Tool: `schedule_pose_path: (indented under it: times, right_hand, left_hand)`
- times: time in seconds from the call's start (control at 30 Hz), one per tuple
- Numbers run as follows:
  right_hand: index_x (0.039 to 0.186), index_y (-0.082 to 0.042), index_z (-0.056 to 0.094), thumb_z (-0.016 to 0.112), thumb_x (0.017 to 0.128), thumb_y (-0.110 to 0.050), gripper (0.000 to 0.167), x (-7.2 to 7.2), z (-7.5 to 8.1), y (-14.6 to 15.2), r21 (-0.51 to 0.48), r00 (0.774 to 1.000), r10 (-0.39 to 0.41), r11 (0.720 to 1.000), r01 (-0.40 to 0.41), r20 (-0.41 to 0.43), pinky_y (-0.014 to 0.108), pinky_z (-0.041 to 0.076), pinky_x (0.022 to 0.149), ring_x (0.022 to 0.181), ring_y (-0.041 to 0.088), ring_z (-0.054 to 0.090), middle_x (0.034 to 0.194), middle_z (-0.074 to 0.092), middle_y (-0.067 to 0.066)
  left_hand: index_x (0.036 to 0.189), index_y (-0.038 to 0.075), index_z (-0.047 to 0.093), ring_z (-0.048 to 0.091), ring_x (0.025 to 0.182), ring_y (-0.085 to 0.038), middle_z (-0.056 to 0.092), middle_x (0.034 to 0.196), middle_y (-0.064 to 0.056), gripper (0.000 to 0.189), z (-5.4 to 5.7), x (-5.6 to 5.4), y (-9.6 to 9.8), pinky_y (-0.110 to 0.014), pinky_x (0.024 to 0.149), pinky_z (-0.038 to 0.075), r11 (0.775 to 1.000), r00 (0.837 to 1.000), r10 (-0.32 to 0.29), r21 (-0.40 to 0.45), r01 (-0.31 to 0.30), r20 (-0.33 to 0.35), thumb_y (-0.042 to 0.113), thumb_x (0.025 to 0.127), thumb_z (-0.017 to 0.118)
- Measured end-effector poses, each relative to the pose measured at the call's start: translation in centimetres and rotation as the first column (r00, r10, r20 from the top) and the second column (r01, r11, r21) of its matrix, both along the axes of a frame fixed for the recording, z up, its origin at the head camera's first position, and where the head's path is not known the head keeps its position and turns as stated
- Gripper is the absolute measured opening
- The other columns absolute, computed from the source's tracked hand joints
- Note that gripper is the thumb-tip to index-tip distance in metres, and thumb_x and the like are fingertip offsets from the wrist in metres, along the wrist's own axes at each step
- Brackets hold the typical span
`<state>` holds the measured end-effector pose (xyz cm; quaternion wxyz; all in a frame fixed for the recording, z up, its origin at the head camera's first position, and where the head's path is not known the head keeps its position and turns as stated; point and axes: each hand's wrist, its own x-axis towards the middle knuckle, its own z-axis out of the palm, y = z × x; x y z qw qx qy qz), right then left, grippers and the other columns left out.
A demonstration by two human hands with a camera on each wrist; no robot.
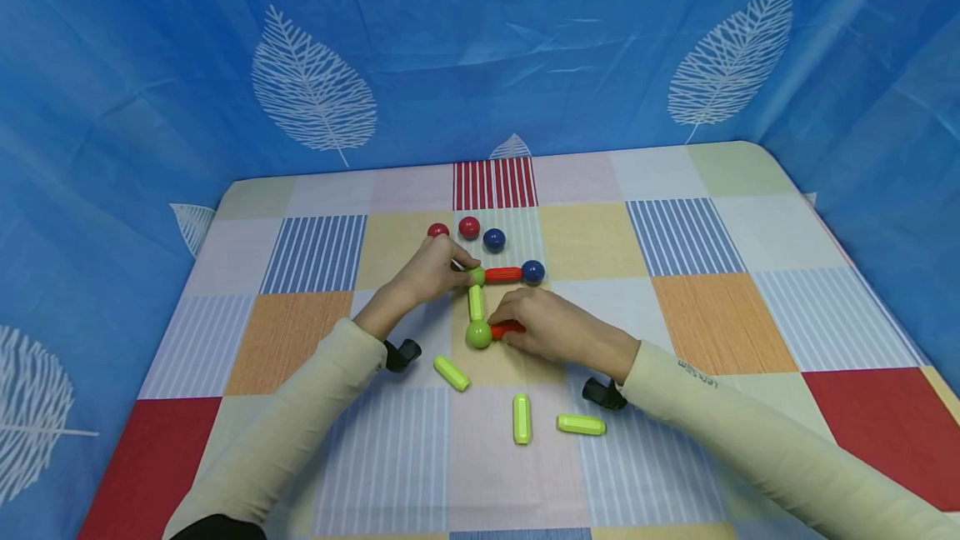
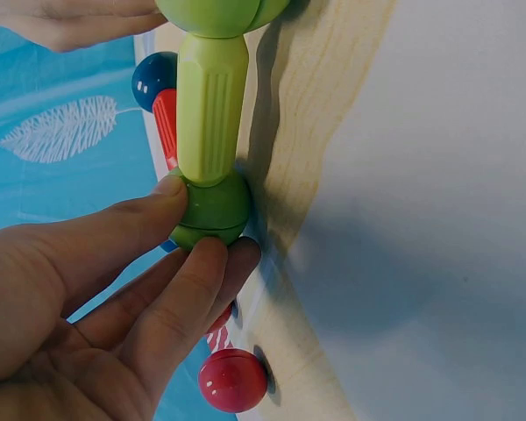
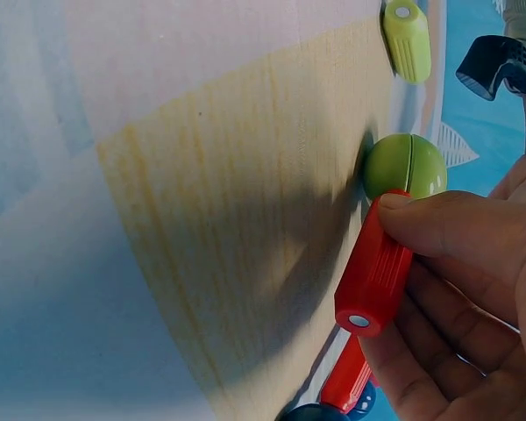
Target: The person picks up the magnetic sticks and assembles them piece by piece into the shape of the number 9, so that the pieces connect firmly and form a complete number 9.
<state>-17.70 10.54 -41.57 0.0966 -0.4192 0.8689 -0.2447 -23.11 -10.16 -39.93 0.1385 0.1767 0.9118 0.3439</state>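
My left hand pinches the far green ball between thumb and fingers. From that ball a light-green rod runs toward me to a nearer green ball. A red rod extends rightward from the far ball, with a dark blue ball at its tip. My right hand grips a second red rod between thumb and fingers. One end of this rod meets the nearer green ball; the other shows a round metal disc.
Behind the left hand lie two red balls and a loose blue ball. Closer to me are three loose light-green rods. A patchwork cloth covers the table, and blue leaf-printed curtains enclose its back and sides.
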Motion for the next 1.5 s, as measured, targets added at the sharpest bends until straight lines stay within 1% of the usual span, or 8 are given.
schedule_pose_path:
  times: [0.4,0.6,0.77,0.9,1.0,1.2,1.33,1.5]
  right_hand:
    - [0.106,-0.005,0.074,0.073,0.085,-0.004,0.021,0.1,0.1,0.0,-0.004,1.000,-0.001,1.000,0.001,-0.006,0.028,0.052,0.081,0.089,0.012,0.059,0.097,0.068,0.000]
    - [0.106,-0.005,0.075,0.073,0.085,-0.004,0.021,0.2,0.2,0.0,-0.008,1.000,-0.005,1.000,0.005,-0.008,0.028,0.052,0.081,0.089,0.012,0.060,0.097,0.068,0.000]
    - [0.106,-0.005,0.075,0.074,0.086,-0.005,0.020,0.2,0.5,0.1,-0.021,1.000,-0.020,1.000,0.019,-0.020,0.027,0.053,0.081,0.091,0.012,0.062,0.098,0.069,0.001]
    - [0.105,-0.004,0.076,0.075,0.086,-0.007,0.020,0.3,1.0,0.3,-0.033,0.999,-0.040,0.999,0.039,-0.033,0.030,0.053,0.083,0.095,0.015,0.064,0.101,0.070,0.003]
    - [0.105,-0.003,0.075,0.075,0.086,-0.007,0.020,0.5,1.2,0.7,-0.033,0.997,-0.063,0.998,0.062,-0.041,0.032,0.053,0.083,0.096,0.016,0.065,0.102,0.071,0.005]
    - [0.107,-0.005,0.075,0.074,0.086,-0.006,0.021,1.6,1.1,2.4,-0.043,0.996,-0.081,0.996,0.079,-0.044,0.034,0.053,0.084,0.096,0.016,0.064,0.103,0.070,0.002]
    - [0.107,-0.006,0.074,0.073,0.087,-0.006,0.021,2.6,0.8,3.6,-0.050,0.995,-0.098,0.994,0.096,-0.027,0.036,0.053,0.085,0.097,0.015,0.064,0.103,0.070,0.001]
    - [0.110,-0.007,0.074,0.072,0.088,-0.008,0.022,4.1,0.2,5.0,-0.021,0.992,-0.130,0.991,0.130,0.006,0.038,0.052,0.088,0.101,0.015,0.064,0.106,0.069,-0.001]
  left_hand:
    - [0.111,-0.004,0.072,0.059,0.107,-0.025,0.071,0.109,-0.015,0.027,0.1,0.0,0.0,-0.027,0.075,0.053,1.000,1.000,0.001,0.003,-0.001,-0.003,-0.001,0.085,0.075]
    - [0.111,-0.004,0.072,0.059,0.105,-0.024,0.072,0.109,-0.015,0.027,0.0,0.0,0.0,-0.027,0.073,0.052,1.000,1.000,0.005,-0.001,-0.005,-0.002,0.000,0.085,0.075]
    - [0.110,-0.004,0.072,0.059,0.103,-0.024,0.072,0.107,-0.015,0.027,0.0,0.0,0.0,-0.025,0.069,0.050,1.000,1.000,-0.001,-0.002,0.001,-0.012,0.000,0.085,0.075]
    - [0.110,-0.004,0.072,0.058,0.102,-0.024,0.072,0.107,-0.015,0.026,0.0,0.0,-0.1,-0.025,0.068,0.050,1.000,1.000,-0.005,0.003,0.006,-0.019,0.000,0.084,0.075]
    - [0.110,-0.004,0.072,0.058,0.103,-0.024,0.072,0.107,-0.015,0.026,0.0,0.0,-0.1,-0.025,0.068,0.050,1.000,1.000,-0.001,0.008,0.001,-0.013,0.000,0.084,0.075]
    - [0.110,-0.004,0.072,0.058,0.104,-0.025,0.072,0.107,-0.015,0.026,0.0,0.0,0.0,-0.026,0.071,0.051,1.000,1.000,-0.002,0.011,0.003,-0.014,0.000,0.085,0.075]
    - [0.111,-0.004,0.072,0.058,0.104,-0.025,0.072,0.108,-0.015,0.026,0.0,0.0,0.0,-0.027,0.072,0.051,1.000,1.000,0.005,0.012,-0.005,-0.013,-0.001,0.085,0.074]
    - [0.111,-0.003,0.072,0.057,0.102,-0.024,0.072,0.108,-0.015,0.026,-0.1,0.0,0.0,-0.026,0.070,0.051,1.000,1.000,0.015,0.012,-0.015,0.005,-0.001,0.085,0.074]
